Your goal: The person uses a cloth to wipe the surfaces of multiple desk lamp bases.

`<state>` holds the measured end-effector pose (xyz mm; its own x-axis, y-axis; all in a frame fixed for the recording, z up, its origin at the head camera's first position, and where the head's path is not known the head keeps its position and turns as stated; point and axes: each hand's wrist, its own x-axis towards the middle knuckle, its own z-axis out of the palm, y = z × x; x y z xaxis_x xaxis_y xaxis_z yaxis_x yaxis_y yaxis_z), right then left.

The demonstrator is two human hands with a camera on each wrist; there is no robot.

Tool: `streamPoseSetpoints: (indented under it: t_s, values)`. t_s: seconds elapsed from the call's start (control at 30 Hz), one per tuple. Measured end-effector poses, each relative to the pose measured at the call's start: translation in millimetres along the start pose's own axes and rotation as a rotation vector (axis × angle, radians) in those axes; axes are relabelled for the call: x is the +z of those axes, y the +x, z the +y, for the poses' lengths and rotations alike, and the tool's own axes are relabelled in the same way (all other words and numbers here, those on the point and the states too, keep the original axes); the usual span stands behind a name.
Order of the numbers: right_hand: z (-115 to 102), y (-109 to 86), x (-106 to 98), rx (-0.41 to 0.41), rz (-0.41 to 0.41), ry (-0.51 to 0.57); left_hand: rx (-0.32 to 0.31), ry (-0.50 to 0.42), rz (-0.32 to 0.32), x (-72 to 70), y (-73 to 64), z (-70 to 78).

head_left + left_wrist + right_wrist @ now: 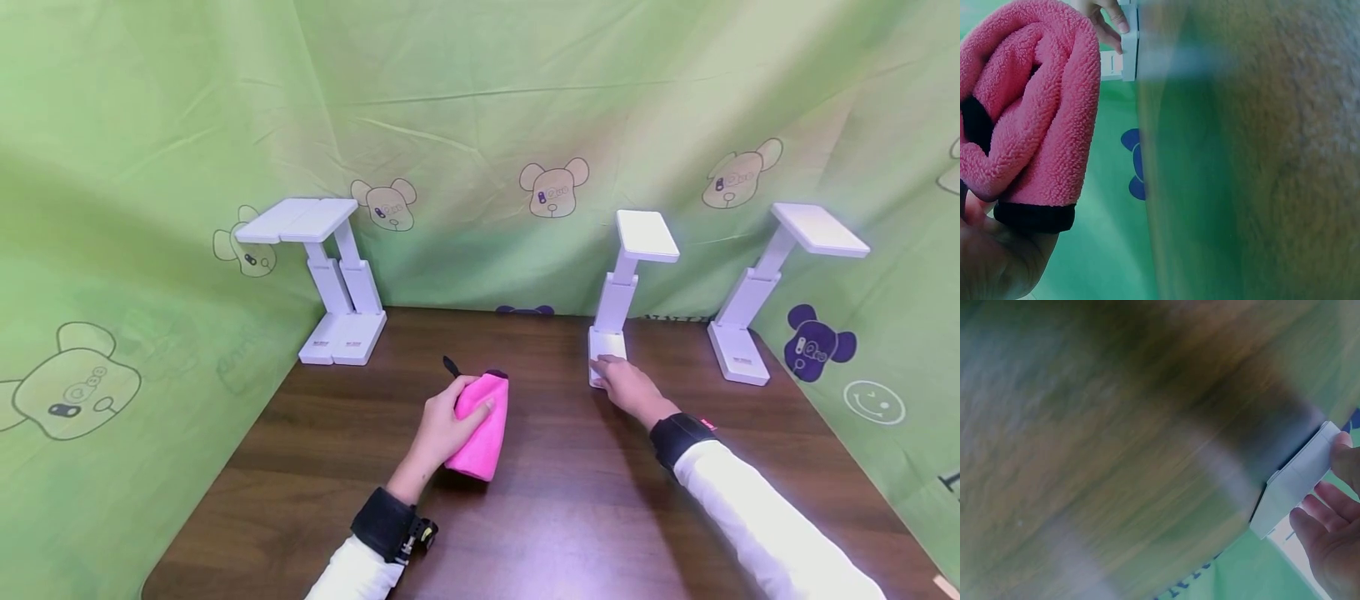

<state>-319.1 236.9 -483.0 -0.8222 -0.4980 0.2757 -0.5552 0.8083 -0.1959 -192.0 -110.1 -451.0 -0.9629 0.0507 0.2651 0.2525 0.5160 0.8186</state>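
My left hand (444,421) grips a rolled-up pink fleece cloth (483,437) above the table, its thumb lying across the roll. In the left wrist view the pink cloth (1054,119) shows its coiled end and black trim. A short black loop (450,366) sticks out at its far end. My right hand (628,387) holds the base (609,343) of a white desk lamp (618,292) standing near the back, right of the middle. In the right wrist view, thumb and fingertips lie at the white base (1300,478).
Two white lamps (333,283) stand side by side at the back left. Another white lamp (750,292) stands at the back right corner. Green printed cloth (465,108) hangs behind and beside the brown wooden table (322,467).
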Motion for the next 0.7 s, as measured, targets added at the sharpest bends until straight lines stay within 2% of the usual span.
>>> streamPoseSetpoints:
  t_s: [0.4, 0.7]
  values:
    - [33, -8.8, -12, 0.151, -0.007, -0.025, -0.002, -0.008, 0.003, -0.5, -0.6, 0.9]
    - [63, -18.7, -17, 0.170, 0.022, -0.052, 0.012, 0.005, 0.009, -0.6, -1.7, 1.6]
